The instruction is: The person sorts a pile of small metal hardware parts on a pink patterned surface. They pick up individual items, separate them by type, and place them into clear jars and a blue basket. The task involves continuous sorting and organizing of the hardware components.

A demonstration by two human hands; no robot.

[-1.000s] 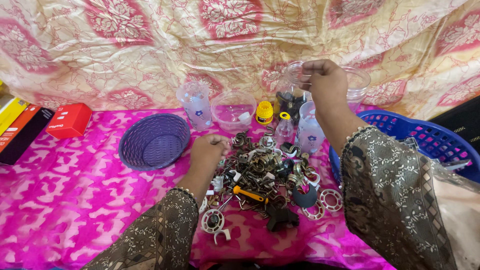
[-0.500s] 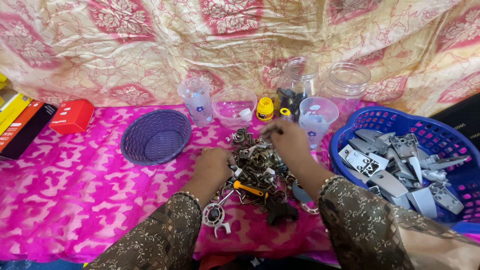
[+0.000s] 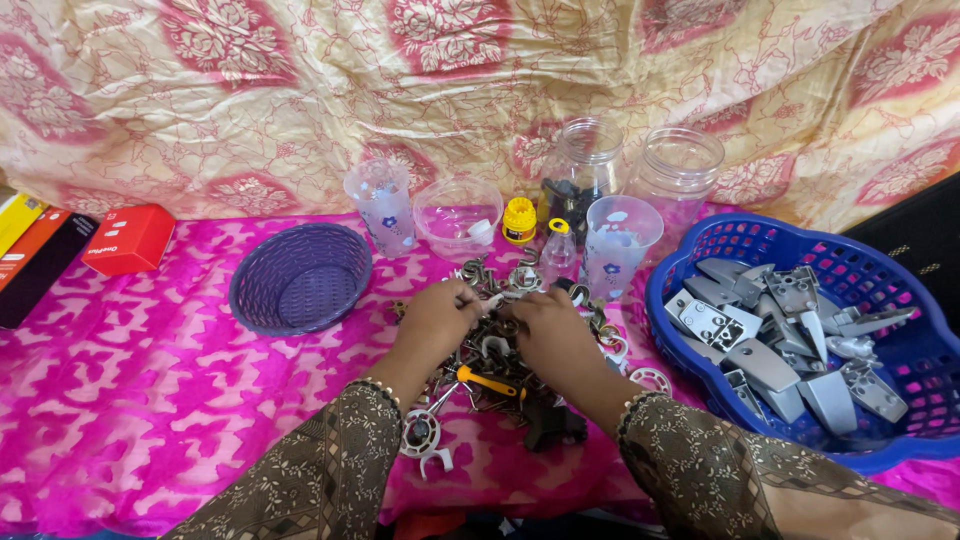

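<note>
Small hardware pile (image 3: 500,340): dull grey metal rings and hooks, w/ one glossy orange plastic piece. Pile is touched by both hands, left hand (image 3: 437,322) and right hand (image 3: 548,335), in matt patterned cloth sleeves. Table is covered w/ shiny pink satin-like cloth (image 3: 150,400). Purple basket (image 3: 300,277) and blue basket (image 3: 905,350): ribbed plastic. Grey brackets (image 3: 775,335): matt metal. Jars (image 3: 680,170): clear, glossy plastic.

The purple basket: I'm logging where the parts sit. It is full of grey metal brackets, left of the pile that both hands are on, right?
Not quite. In the head view the purple basket is empty; the grey metal brackets lie in the blue basket. It does sit left of the pile under the left hand and right hand.
</note>
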